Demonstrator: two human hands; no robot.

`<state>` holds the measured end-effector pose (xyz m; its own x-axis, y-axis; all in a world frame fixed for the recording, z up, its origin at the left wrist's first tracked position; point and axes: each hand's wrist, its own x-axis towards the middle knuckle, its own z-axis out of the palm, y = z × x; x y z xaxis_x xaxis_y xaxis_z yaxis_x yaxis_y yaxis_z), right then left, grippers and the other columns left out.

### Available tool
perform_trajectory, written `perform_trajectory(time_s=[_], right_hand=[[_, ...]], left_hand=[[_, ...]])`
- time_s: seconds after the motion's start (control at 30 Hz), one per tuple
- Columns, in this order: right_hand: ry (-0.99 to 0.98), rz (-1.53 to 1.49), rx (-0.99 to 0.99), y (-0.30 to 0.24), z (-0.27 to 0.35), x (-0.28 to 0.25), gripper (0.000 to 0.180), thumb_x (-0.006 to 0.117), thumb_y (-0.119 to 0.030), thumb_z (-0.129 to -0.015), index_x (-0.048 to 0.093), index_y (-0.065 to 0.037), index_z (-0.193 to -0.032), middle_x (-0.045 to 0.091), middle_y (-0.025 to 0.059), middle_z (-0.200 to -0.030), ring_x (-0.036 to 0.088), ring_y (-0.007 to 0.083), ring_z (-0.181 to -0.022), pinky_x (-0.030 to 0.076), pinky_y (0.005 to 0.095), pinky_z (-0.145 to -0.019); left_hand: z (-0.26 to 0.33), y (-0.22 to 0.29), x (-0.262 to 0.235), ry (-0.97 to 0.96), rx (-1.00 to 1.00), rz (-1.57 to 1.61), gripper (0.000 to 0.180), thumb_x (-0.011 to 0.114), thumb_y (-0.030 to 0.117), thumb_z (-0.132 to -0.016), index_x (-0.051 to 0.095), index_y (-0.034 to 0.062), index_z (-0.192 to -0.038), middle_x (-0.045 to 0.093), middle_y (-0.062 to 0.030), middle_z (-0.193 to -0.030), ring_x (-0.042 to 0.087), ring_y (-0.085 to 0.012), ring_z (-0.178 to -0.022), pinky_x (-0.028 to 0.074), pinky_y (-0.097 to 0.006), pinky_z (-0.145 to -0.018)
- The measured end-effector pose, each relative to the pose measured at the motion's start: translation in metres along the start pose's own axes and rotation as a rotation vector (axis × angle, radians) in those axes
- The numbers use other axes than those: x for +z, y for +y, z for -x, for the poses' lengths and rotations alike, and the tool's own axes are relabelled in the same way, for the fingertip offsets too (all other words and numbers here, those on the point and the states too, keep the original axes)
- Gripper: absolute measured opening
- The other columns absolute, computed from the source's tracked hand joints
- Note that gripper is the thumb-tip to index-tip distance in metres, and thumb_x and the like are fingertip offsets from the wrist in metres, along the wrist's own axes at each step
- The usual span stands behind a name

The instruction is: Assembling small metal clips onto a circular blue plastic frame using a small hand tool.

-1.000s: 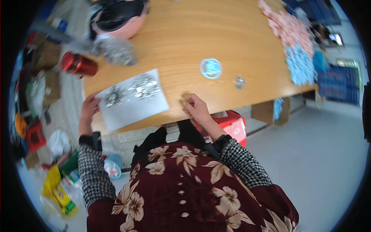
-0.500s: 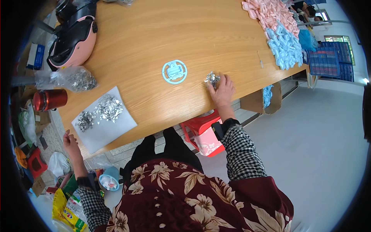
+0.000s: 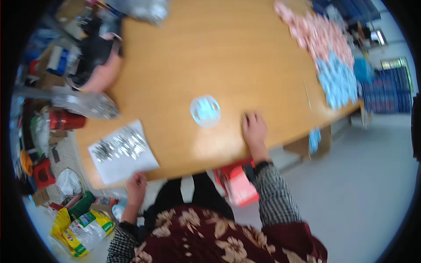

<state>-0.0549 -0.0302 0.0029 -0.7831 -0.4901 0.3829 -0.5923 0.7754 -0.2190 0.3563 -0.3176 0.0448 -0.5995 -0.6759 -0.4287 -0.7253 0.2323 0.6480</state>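
Note:
My right hand [image 3: 255,132] rests on the wooden table, its fingers curled downward. What lies in or under it is hidden, and the small silver pieces seen there before do not show. My left hand [image 3: 136,187] is by the table's front edge, just off the corner of a white sheet [image 3: 113,173], fingers pressed together; blur hides anything between them. On the sheet lie many small silver metal pieces [image 3: 127,143], smeared by motion. Between my hands, farther back, a round light-blue plastic piece [image 3: 205,111] with cut-outs lies flat on the table.
Pink plastic pieces [image 3: 322,33] and light-blue ones [image 3: 337,81] are heaped at the far right. A clear bag [image 3: 85,103], a red canister [image 3: 66,119] and a pink-and-black appliance [image 3: 103,72] stand left. Below the front edge is a red stool [image 3: 223,173]; a cardboard box [image 3: 322,142] stands right.
My left hand has moved right, from beside the sheet to its front corner. My right hand's fingers have curled in, and the silver pile there is out of sight. The view has shifted and blurred.

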Motion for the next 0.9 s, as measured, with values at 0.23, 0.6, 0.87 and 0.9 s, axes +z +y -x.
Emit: perform_trajectory(time_s=[0.23,0.6,0.87,0.9], right_hand=[[-0.082,0.087,0.061,-0.002,0.025,-0.013,0.015,0.066,-0.026,-0.088,0.062,-0.015,-0.098,0.061,0.0117,-0.095,0.065,0.034,-0.069,0.054,0.0443,-0.058],[-0.22,0.141,0.104,-0.068,0.043,-0.008,0.018,0.06,-0.031,-0.094,0.06,-0.014,-0.1,0.063,0.0116,-0.099,0.066,0.0357,-0.073,0.053,0.0475,-0.059],[-0.264,0.019,-0.2,-0.156,0.059,0.009,0.015,0.066,-0.027,-0.089,0.062,-0.014,-0.095,0.063,0.0095,-0.094,0.064,0.0299,-0.062,0.053,0.0408,-0.057],[-0.266,0.018,-0.203,-0.17,0.054,0.013,0.015,0.066,-0.027,-0.089,0.062,-0.014,-0.095,0.063,0.0095,-0.094,0.064,0.0299,-0.062,0.053,0.0408,-0.057]], left_hand=[[0.009,0.01,0.018,0.007,0.198,0.069,0.013,0.066,0.009,-0.088,0.069,0.0041,-0.099,0.069,-0.0105,-0.081,0.066,-0.0186,-0.067,0.053,-0.031,-0.064],[-0.026,0.024,0.014,0.098,0.386,-0.141,0.024,0.07,0.021,-0.083,0.062,0.0133,-0.104,0.066,-0.0117,-0.094,0.066,-0.0355,-0.075,0.054,-0.045,-0.066],[-0.031,0.021,0.006,0.041,0.327,-0.178,0.028,0.073,0.024,-0.082,0.062,0.0148,-0.105,0.07,-0.0108,-0.092,0.067,-0.0323,-0.071,0.054,-0.043,-0.063],[-0.031,0.018,0.005,0.017,0.328,-0.177,0.027,0.072,0.025,-0.082,0.061,0.0158,-0.105,0.069,-0.0104,-0.091,0.067,-0.0328,-0.073,0.054,-0.043,-0.064]])
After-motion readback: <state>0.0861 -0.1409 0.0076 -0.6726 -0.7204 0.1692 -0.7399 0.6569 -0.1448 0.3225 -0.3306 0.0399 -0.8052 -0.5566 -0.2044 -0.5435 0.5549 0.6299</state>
